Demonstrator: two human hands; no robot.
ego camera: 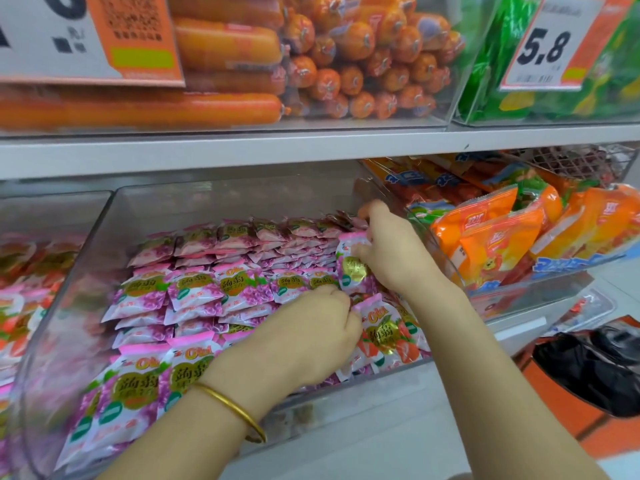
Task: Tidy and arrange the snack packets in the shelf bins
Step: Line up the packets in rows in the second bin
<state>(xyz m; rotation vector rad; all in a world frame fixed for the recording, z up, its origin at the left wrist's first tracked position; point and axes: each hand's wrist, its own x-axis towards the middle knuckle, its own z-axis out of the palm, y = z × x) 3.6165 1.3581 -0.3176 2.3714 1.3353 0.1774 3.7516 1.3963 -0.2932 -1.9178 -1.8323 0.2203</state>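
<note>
A clear plastic bin (pixel 104 216) on the lower shelf holds several rows of small pink and purple snack packets (pixel 194 289). My right hand (pixel 394 251) reaches into the bin's right side and pinches an upright purple packet (pixel 353 268) at its top edge. My left hand (pixel 311 337), with a gold bangle on the wrist, is closed over the packets at the front right, its fingers touching a pink and orange strawberry packet (pixel 384 334) that lies among the purple ones.
A neighbouring bin at the left (pixel 20 271) holds pink and orange packets. To the right a tilted clear bin (pixel 519 289) holds orange snack bags. Above, the shelf board (pixel 242 150) carries bins of orange sausages and green bags with price cards. A black bag lies at the lower right.
</note>
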